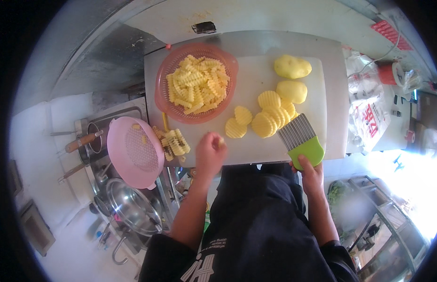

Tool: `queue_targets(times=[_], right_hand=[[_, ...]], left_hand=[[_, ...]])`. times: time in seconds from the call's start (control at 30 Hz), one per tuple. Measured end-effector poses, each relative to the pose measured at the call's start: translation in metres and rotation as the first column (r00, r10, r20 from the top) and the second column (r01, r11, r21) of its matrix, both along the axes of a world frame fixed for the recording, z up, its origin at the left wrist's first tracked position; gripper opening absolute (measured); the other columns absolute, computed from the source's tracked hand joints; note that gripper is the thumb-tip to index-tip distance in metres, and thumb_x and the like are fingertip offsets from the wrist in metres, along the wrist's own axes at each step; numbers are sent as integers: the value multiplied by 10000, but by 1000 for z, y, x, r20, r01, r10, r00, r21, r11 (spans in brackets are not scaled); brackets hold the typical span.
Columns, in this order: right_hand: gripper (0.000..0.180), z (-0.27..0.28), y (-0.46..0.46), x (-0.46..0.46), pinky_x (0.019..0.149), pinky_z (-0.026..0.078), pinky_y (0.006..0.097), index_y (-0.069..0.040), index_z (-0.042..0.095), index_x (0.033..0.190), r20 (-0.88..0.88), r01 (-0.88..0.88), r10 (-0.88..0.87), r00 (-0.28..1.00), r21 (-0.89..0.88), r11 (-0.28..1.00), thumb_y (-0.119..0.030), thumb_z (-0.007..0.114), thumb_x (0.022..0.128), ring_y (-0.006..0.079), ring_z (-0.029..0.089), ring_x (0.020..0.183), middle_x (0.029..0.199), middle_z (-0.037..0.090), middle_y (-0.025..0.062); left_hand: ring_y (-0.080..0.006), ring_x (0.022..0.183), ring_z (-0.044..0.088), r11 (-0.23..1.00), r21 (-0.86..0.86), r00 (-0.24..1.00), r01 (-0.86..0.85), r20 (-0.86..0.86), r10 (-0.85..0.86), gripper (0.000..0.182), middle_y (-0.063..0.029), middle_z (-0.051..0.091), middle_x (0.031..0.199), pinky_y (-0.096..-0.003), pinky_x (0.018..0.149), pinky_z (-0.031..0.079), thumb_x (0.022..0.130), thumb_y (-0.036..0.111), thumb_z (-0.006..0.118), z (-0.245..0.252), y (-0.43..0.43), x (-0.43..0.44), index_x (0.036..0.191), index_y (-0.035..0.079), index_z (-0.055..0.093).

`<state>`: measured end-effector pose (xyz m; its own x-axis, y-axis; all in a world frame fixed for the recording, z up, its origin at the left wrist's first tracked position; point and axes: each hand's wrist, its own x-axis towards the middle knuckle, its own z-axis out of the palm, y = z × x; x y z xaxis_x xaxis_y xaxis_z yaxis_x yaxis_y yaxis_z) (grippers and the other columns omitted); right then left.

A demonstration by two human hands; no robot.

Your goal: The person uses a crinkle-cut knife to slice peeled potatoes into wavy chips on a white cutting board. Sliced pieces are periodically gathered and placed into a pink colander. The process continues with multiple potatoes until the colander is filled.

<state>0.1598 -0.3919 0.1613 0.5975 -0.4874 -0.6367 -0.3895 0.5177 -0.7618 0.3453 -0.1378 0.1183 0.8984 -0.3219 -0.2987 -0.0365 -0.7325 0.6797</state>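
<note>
My right hand grips the green handle of a crinkle cutter; its wavy metal blade lies by a pile of ridged potato slices. My left hand, slightly blurred, is curled over the front of the white cutting board, with a small pale yellow piece, perhaps potato, at its fingers. Two ridged slices lie between the hand and the pile. Two peeled potatoes rest at the board's back right. Crinkle-cut potato sticks fill a red plastic colander at the back left.
Crinkled potato offcuts, some dark-spotted, lie at the board's left front. Beside them a pink colander holds a few bits, near a steel bowl. Plastic bags lie right of the board. A metal rack stands at lower right.
</note>
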Motion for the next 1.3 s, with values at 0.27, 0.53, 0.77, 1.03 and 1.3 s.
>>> queue_targets(times=[0.27, 0.53, 0.77, 1.03, 1.3], right_hand=[[260, 2, -8, 2, 679, 559, 300, 54, 674, 1128, 8, -57, 58, 998, -133, 989, -159, 651, 981, 175, 700, 790, 924, 728, 111], [294, -5, -9, -10, 722, 584, 324, 78, 645, 1167, -67, -149, 139, 988, -178, 973, -135, 642, 965, 206, 701, 794, 997, 717, 140], [244, -1, -1, -10, 730, 561, 327, 47, 732, 1033, -211, -325, 274, 938, -270, 906, -177, 699, 943, 159, 708, 788, 847, 754, 105], [235, 5, 6, -4, 721, 563, 355, 33, 740, 1002, -244, -402, 331, 912, -359, 843, -185, 712, 918, 199, 731, 768, 820, 754, 147], [260, 9, -2, -15, 697, 566, 384, 29, 737, 987, -257, -422, 347, 902, -357, 833, -215, 733, 899, 240, 733, 726, 784, 736, 171]], left_hand=[[-387, 1103, 585, 964, -147, 881, 221, 453, -133, 419, -181, 618, 1158, -470, 912, 508, 836, 149, 794, 40, -45, 39, 1197, 49, 605], [-359, 1145, 593, 919, 114, 826, 378, 407, -391, 441, -193, 595, 1242, -485, 1002, 474, 835, 117, 752, -45, -70, 32, 1249, 66, 608], [-378, 1085, 613, 970, -68, 908, 234, 373, -193, 385, -180, 648, 1123, -482, 923, 512, 866, 127, 713, -22, -60, -6, 1213, 27, 582], [-354, 1062, 649, 941, 242, 959, 235, 100, -265, 359, -175, 681, 1109, -427, 853, 534, 840, 222, 797, -42, -129, 56, 1088, 11, 646], [-335, 930, 640, 946, -109, 761, 305, 625, -173, 336, -108, 649, 1048, -450, 784, 536, 736, -1, 762, -24, -70, 1, 1050, 94, 689]])
